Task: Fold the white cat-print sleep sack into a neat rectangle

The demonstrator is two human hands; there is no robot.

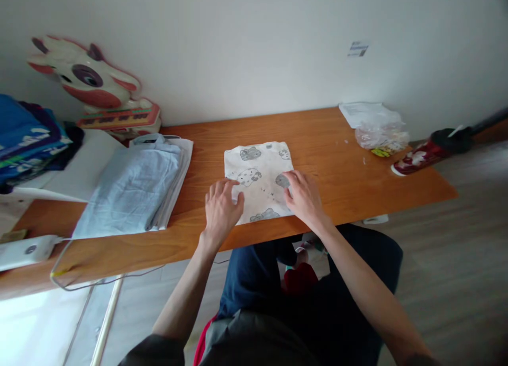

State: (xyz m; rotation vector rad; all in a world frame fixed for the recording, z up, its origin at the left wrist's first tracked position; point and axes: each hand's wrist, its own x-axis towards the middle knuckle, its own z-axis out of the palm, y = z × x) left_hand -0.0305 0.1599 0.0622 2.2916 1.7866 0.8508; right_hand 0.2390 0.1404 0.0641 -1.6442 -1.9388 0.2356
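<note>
On the wooden desk, a printed white cloth lay between the left hand and the right hand, both grips apart, perhaps lightly touching its sides.

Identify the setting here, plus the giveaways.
Probably a room in a home: a cow-shaped toy keyboard stands by the wall, folded clothes lie on the wooden table, and a cartoon-print cloth lies at the person's hands.

1 head cam, wearer's POV, angled fwd & down: L hand, R hand, surface near; wall beyond.
</note>
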